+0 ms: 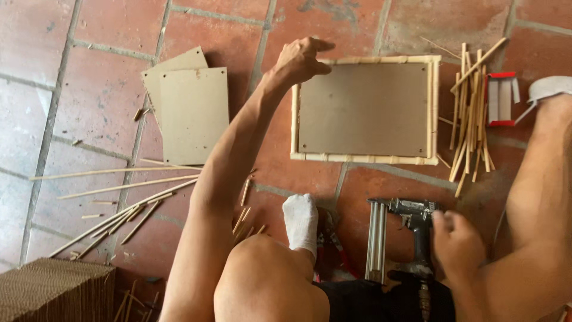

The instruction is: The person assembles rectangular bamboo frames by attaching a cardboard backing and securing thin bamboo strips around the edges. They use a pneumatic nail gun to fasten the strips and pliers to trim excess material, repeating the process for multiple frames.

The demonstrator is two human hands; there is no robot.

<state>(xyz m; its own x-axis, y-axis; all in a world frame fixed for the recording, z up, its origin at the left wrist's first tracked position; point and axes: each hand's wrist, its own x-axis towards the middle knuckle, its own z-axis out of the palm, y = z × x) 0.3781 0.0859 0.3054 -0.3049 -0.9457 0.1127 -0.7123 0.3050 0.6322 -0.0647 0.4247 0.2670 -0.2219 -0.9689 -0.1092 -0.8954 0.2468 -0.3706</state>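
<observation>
My left hand (301, 58) reaches out and rests on the upper left corner of a rectangular board framed with pale bamboo strips (364, 109), which lies flat on the red tile floor. Its fingers are curled over the frame's edge. My right hand (456, 244) grips the handle of a grey nail gun (402, 229) that stands on the floor between my legs. My knee and a foot in a white sock (301, 222) lie between the two hands.
A bundle of short bamboo sticks (471, 113) lies right of the frame, beside a small red and white box (501, 98). Two brown boards (187, 107) lie at left, long thin sticks (113, 197) below them. Red-handled pliers (330, 244) lie by the sock. A corrugated cardboard block (53, 292) sits bottom left.
</observation>
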